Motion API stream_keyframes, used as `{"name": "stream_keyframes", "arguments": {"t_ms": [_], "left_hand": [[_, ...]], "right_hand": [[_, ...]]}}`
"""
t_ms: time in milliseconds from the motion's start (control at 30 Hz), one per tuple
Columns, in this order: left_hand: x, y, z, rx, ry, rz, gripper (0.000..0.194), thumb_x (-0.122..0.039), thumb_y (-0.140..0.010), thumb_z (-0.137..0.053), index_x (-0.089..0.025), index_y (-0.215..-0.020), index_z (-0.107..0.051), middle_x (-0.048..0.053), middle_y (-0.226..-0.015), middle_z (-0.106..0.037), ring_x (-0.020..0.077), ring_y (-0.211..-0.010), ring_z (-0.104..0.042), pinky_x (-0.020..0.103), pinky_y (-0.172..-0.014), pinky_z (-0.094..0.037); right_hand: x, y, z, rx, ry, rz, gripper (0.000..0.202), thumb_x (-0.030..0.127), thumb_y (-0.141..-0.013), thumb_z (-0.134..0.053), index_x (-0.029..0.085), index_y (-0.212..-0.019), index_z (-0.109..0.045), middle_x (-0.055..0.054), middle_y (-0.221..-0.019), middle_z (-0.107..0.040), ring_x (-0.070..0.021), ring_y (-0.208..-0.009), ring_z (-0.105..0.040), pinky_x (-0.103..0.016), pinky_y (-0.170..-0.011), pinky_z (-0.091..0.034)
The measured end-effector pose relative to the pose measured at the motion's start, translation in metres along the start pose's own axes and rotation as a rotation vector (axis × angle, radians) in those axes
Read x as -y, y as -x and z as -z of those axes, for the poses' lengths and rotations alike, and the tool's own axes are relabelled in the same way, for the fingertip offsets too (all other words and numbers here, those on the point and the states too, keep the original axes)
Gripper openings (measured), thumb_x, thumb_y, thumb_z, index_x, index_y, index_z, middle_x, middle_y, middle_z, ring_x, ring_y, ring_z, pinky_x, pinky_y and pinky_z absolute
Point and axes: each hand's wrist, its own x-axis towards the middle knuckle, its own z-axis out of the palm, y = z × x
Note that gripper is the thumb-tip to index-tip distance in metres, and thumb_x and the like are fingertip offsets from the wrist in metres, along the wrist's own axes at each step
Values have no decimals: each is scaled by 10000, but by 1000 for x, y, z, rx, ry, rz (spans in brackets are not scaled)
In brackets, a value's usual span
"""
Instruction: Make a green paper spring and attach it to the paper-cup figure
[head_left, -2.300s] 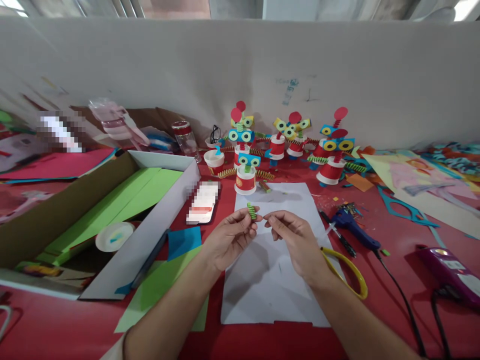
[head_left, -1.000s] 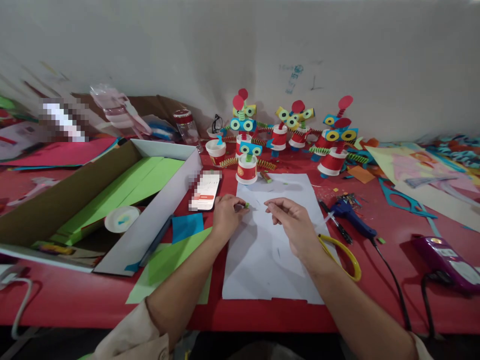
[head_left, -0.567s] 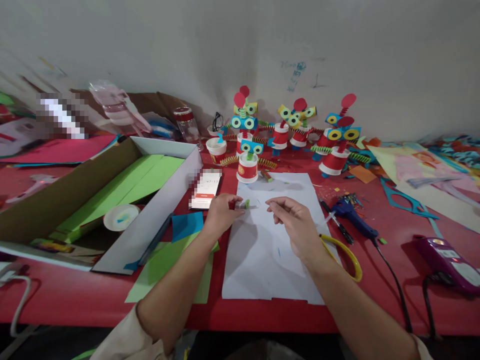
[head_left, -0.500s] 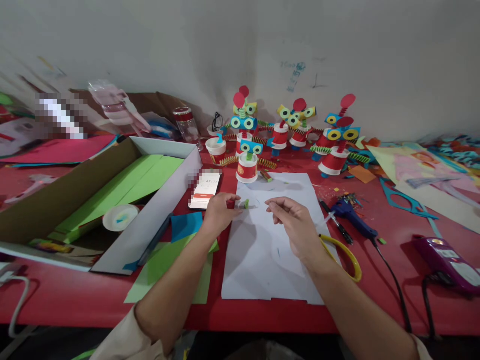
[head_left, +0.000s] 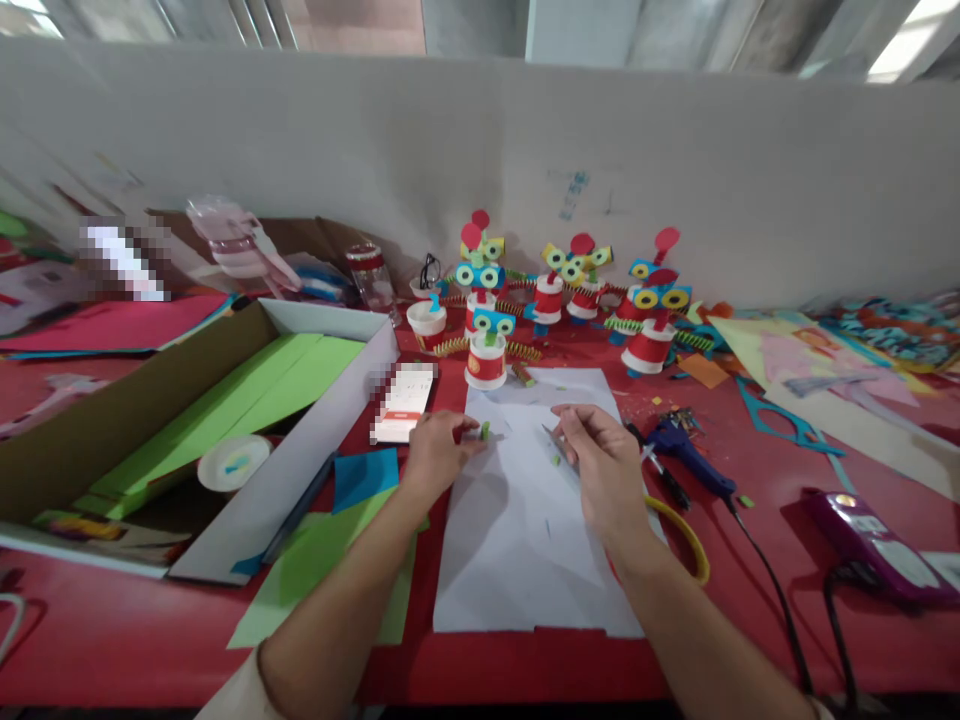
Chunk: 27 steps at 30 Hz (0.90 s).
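Over the left edge of the white paper (head_left: pixel 517 560), my left hand (head_left: pixel 439 452) pinches a small green paper piece (head_left: pixel 485 431) at its fingertips. My right hand (head_left: pixel 600 455) is closed over the paper's right side around a thin, pointed object; its pointed end shows near the fingertips, and its kind is unclear. Another tiny green piece (head_left: pixel 556 461) is beside the right fingers. Just beyond the paper stands a red-and-white cup figure (head_left: pixel 486 362) with a blue eye strip and coiled arms.
Several similar cup figures stand behind. To the left are a phone (head_left: pixel 405 400), green and blue sheets and a cardboard box (head_left: pixel 337 390). A glue gun (head_left: pixel 690 455), black pen, yellow tape ring (head_left: pixel 697 545) and purple device (head_left: pixel 881 550) lie right.
The view has tilted up, showing more beyond the wall. My right hand now has a thin pointed object showing at its fingers, and a tiny green piece shows beside it.
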Motion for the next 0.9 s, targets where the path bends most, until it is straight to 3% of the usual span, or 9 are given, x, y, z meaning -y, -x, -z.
{"name": "stream_keyframes", "arguments": {"t_ms": [167,333,433,500,667,767,900], "left_hand": [[-2,2,-9,-30,-91,-50,149,-237,-629,-743,-219,-777,-732,56,-791,-725,217,-757,-588,334,-741,-391],[-1,1,-11,-66,50,-71,11,-220,-644,-701,-222,-652,-693,32,-702,-690,211,-720,-586,317,-704,-397],[-6,3,-7,1,409,62,94,-269,-632,-728,-198,-660,-673,17,-695,-674,181,-681,-581,292,-668,-420],[-10,5,-2,87,718,149,178,-301,-624,-762,-174,-709,-669,4,-700,-661,137,-653,-571,250,-634,-422],[-20,8,9,241,1303,338,231,-89,-620,-794,-136,-793,-648,6,-717,-652,64,-598,-576,164,-565,-446],[-23,9,10,301,1443,414,159,30,-708,-681,-117,-741,-627,23,-712,-649,63,-616,-606,148,-585,-494],[-25,12,9,335,1527,423,185,59,-773,-593,-115,-714,-613,27,-724,-639,64,-654,-628,146,-626,-533]], "right_hand": [[35,4,30,-14,216,148,218,418,-814,-647,211,-749,-670,-15,-690,-638,-113,-516,-446,-264,-497,-366],[37,-8,100,-87,887,269,205,376,-816,-551,229,-777,-688,-76,-809,-714,-248,-746,-638,-375,-709,-489],[22,-21,140,-143,1416,117,280,256,-793,-534,167,-1014,-681,-168,-1108,-682,-333,-1045,-609,-445,-863,-457],[14,-27,153,-59,1610,-53,373,274,-818,-532,124,-1146,-628,-198,-1187,-642,-345,-1110,-586,-433,-862,-457],[7,-31,151,37,1691,-120,398,185,-820,-522,105,-1206,-570,-185,-1160,-653,-310,-1057,-625,-373,-846,-450],[8,-33,145,17,1733,-139,378,175,-809,-539,58,-1168,-562,-221,-1098,-651,-334,-1025,-632,-380,-811,-455],[6,-37,145,0,1761,-121,341,213,-799,-589,53,-1101,-591,-230,-1068,-636,-331,-988,-641,-366,-754,-470]]}}
